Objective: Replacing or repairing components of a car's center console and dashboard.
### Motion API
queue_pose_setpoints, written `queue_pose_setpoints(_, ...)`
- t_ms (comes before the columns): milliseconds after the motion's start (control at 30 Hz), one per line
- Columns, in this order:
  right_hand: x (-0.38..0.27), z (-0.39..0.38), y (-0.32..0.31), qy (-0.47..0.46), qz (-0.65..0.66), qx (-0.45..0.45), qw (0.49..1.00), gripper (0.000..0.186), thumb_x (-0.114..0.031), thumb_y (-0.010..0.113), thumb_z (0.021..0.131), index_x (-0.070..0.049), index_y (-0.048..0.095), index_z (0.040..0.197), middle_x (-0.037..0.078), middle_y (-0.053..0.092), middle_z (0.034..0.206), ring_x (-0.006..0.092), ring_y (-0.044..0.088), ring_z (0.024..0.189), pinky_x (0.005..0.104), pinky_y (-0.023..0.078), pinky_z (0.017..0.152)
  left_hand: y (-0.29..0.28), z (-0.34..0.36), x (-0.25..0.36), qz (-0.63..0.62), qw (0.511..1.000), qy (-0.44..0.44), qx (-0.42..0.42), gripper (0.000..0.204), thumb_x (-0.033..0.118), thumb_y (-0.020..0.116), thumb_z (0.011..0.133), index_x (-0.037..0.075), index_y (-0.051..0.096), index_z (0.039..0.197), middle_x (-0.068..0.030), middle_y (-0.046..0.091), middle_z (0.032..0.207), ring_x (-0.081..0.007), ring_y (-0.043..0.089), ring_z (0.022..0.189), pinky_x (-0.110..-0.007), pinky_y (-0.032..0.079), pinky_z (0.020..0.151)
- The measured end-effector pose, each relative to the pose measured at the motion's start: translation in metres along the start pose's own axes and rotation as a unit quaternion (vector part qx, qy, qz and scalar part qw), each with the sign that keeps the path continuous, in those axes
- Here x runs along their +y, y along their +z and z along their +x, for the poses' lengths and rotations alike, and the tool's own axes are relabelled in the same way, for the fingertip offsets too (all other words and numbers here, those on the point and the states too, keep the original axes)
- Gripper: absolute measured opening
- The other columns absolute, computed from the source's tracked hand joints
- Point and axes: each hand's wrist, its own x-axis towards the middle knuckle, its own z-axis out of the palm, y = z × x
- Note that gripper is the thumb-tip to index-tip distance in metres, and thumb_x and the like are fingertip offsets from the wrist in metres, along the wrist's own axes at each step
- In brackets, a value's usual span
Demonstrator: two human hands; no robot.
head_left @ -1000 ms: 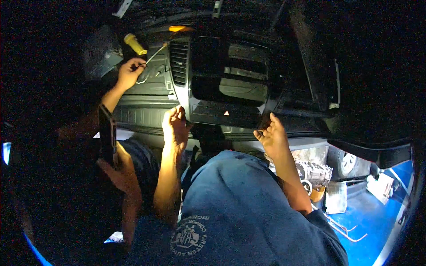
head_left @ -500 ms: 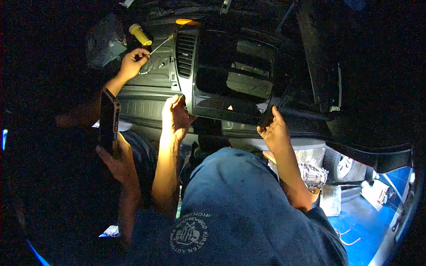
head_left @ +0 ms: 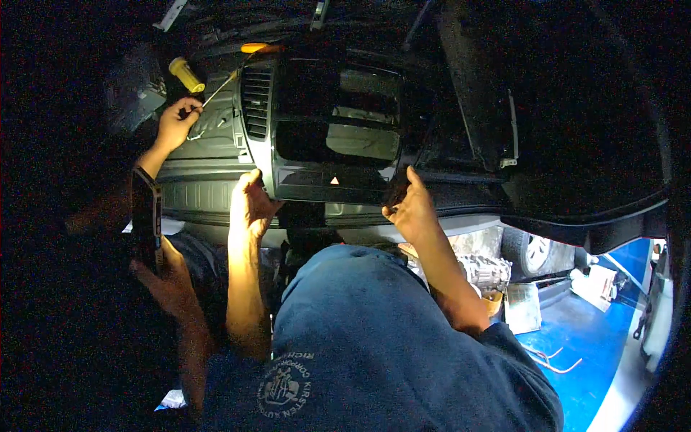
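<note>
A glossy black dashboard centre panel [head_left: 309,178], with a dark screen, a vertical air vent [head_left: 257,104] and a red-and-white hazard triangle, is in front of me. My left hand [head_left: 250,209] is closed around its lower left corner, brightly lit, thumb upward. My right hand [head_left: 413,211] grips the lower right corner, with the fingertips partly hidden in shadow. On the left, another person's hand [head_left: 175,128] holds a thin metal rod-like tool [head_left: 218,90] that points toward the vent's upper left. That person's other hand [head_left: 173,270] holds a dark, flat, phone-like device [head_left: 146,216].
A yellow flashlight [head_left: 187,75] lies beyond the co-worker's hand. An orange piece [head_left: 255,48] sits above the vent. Through the opening at right show a wheel [head_left: 536,252], a metal gearbox-like part [head_left: 486,271] and a blue floor [head_left: 583,342]. Much of the cabin is dark.
The whole view has shifted, so everything appears further left and slightly lower. Both my hands stay on the panel's lower corners; the co-worker's hands keep their tool and device.
</note>
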Motion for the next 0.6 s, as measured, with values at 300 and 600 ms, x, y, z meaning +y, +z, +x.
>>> queue_pose_setpoints(300, -0.01, -0.008, 0.001, 0.028, -0.056, -0.016, 0.998, 0.072, -0.06, 0.056, 0.079, -0.013, 0.033, 0.129, 0.009, 0.038, 0.121, 0.0218, 0.038, 0.101, 0.0383, 0.04, 0.07, 0.02, -0.014, 0.005, 0.047, 0.996, 0.014, 0.068, 0.015, 0.031, 0.063, 0.081, 0.019, 0.054, 0.083, 0.0008, 0.056, 0.096, -0.0213, 0.049, 0.101, -0.058, 0.029, 0.093)
queue_pose_setpoints(600, -0.005, -0.009, -0.007, 0.006, -0.051, -0.053, 0.997, 0.073, -0.06, 0.058, 0.078, -0.01, 0.037, 0.127, 0.009, 0.04, 0.123, 0.0237, 0.036, 0.103, 0.0398, 0.04, 0.074, 0.002, -0.006, 0.002, -0.007, 1.0, 0.025, 0.018, 0.018, 0.037, 0.062, 0.08, 0.022, 0.057, 0.09, 0.0028, 0.054, 0.1, -0.017, 0.05, 0.095, -0.047, 0.045, 0.073)
